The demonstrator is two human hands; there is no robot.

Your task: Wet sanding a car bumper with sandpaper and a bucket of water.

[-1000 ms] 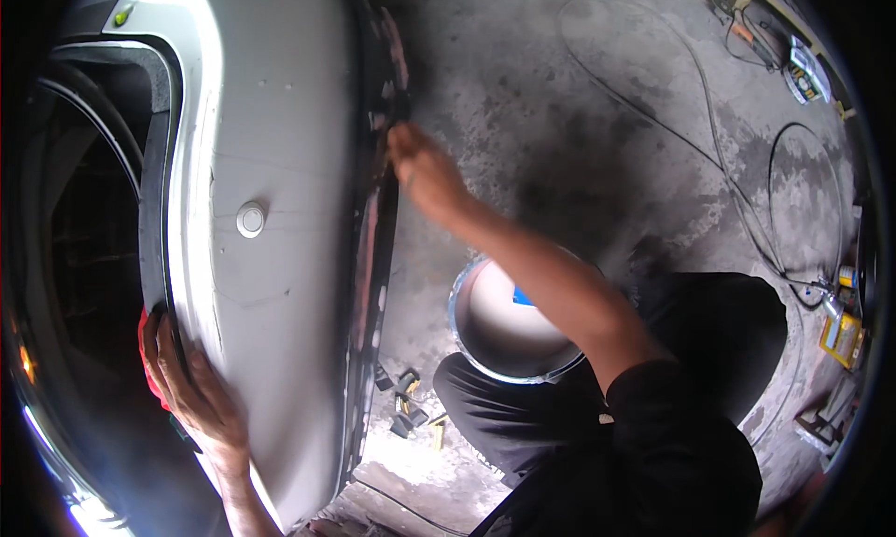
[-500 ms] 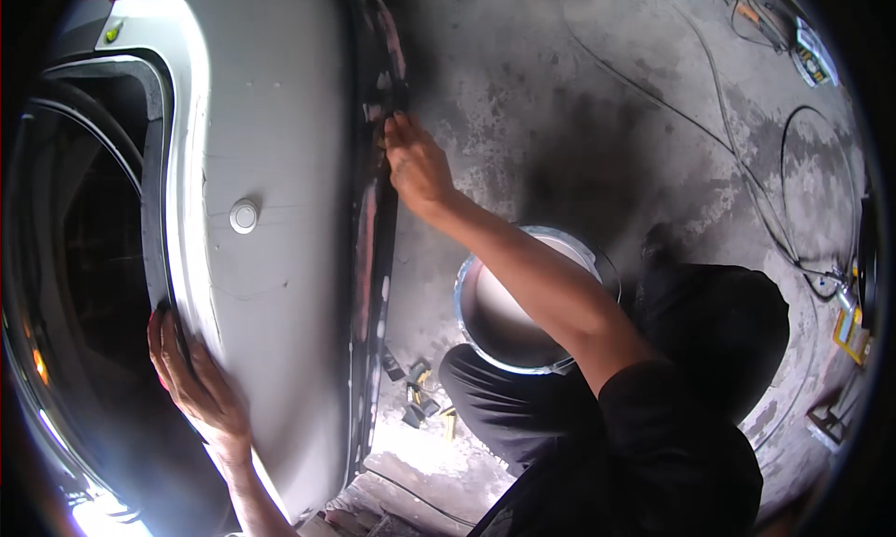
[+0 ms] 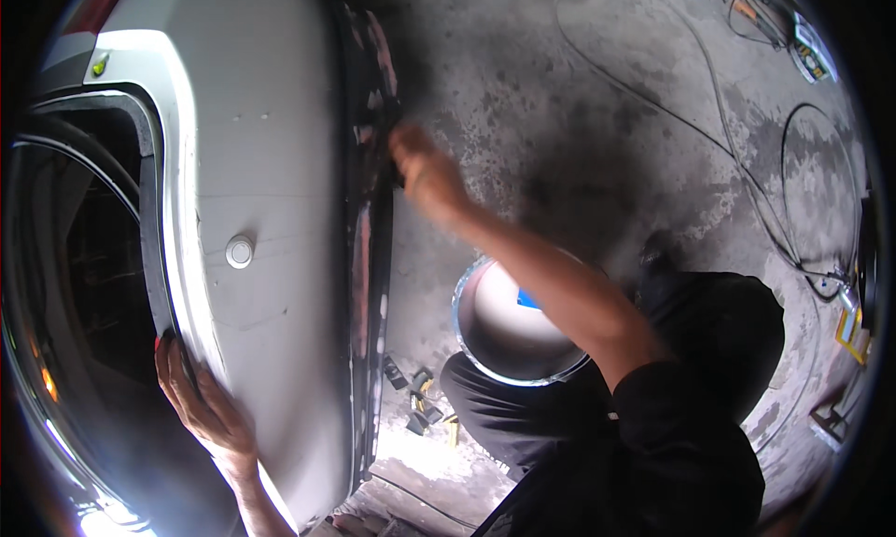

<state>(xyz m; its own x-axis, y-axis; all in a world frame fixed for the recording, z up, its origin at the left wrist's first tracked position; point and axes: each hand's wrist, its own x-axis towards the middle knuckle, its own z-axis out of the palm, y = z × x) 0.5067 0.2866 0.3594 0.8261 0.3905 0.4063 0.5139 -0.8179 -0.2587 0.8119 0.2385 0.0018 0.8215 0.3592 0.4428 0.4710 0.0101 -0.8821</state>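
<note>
My left hand (image 3: 203, 408) curls its fingers over the inner edge of the pale grey car panel (image 3: 266, 164), beside the dark window (image 3: 89, 238); a bit of red shows at the fingertips. Blurred by motion, my right hand (image 3: 425, 168) is closed at the panel's dark outer strip (image 3: 364, 280), which has pink and pale patches; whatever is under the fingers cannot be made out. Below my right forearm a round bucket (image 3: 485, 327), whitish inside with something blue in it, stands by my folded legs (image 3: 723, 341).
Grey stained concrete floor (image 3: 635, 126) carries looped hoses (image 3: 719, 145). A tool with wires (image 3: 747, 5) and a printed item (image 3: 812, 52) lie at the upper right. A metal fitting (image 3: 847, 290) and yellow item (image 3: 849, 336) are at the right rim, small dark pieces (image 3: 420, 392) near the panel's foot.
My right hand shifted slightly up along the dark strip, then back down. My left hand stays on the edge. The view has shifted, so the car sits lower in it.
</note>
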